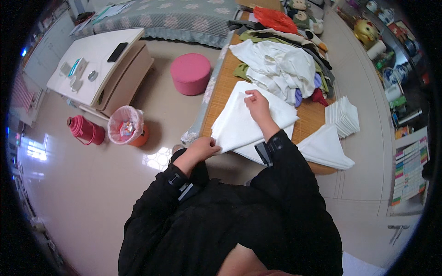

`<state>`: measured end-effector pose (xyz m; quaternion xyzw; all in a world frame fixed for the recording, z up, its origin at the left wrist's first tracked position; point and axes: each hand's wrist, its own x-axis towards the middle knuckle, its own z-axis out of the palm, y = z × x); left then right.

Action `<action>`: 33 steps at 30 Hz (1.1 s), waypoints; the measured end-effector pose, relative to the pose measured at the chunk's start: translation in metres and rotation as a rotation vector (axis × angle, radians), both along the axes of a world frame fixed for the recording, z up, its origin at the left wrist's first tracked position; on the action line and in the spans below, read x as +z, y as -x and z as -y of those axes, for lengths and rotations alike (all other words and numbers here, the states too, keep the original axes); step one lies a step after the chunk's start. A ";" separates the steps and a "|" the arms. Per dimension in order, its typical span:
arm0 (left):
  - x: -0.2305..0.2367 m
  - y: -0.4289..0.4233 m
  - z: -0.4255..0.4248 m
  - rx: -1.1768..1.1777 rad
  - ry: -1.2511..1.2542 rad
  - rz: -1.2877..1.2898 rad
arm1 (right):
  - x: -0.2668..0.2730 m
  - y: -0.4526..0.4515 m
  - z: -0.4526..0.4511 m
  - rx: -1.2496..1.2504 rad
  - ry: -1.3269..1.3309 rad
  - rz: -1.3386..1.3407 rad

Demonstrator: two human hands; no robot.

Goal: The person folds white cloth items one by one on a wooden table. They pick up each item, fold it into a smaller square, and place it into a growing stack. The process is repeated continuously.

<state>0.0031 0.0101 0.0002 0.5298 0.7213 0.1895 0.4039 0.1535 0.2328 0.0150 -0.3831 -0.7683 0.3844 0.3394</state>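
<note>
A white cloth (238,120), partly folded over, lies on the bamboo mat (224,74) in front of me. My left hand (203,148) pinches its near left corner between thumb and fingers. Over the far part of the cloth is my right hand (257,103), its fingers curled; whether they grip any fabric cannot be told. More white fabric shows beneath the folded layer. To the right lies a white cloth folded to a triangle (324,146), and behind it stands a stack of folded white cloths (342,116). A heap of crumpled white fabric (279,65) rests beyond my right hand.
Dark and green clothes and a red plastic bag (274,20) lie at the far end of the mat. On the floor to the left are a pink round stool (190,74), a lined waste bin (126,126) and a red thermos flask (86,130). A white table (100,45) stands behind them.
</note>
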 end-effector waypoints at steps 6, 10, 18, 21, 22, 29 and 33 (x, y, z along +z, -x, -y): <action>0.002 0.000 0.004 0.173 -0.020 0.238 | 0.009 -0.098 0.035 -0.298 0.460 -0.111; 0.008 -0.004 0.004 0.241 -0.077 0.365 | 0.000 -0.152 0.034 -0.559 0.363 -0.153; 0.026 -0.004 0.010 0.147 -0.201 0.643 | 0.001 -0.152 0.027 -0.386 0.600 -0.100; 0.026 -0.002 0.010 0.124 -0.234 0.696 | 0.010 -0.145 0.021 -0.388 0.711 -0.204; 0.026 -0.001 0.010 0.153 -0.220 0.743 | 0.014 -0.144 0.019 -0.391 0.740 -0.247; 0.069 -0.001 0.011 0.193 -0.327 0.968 | 0.064 -0.186 0.033 -0.369 0.510 -0.542; 0.120 -0.028 -0.006 -0.024 -0.255 0.961 | 0.104 -0.261 0.053 -0.409 0.418 -0.532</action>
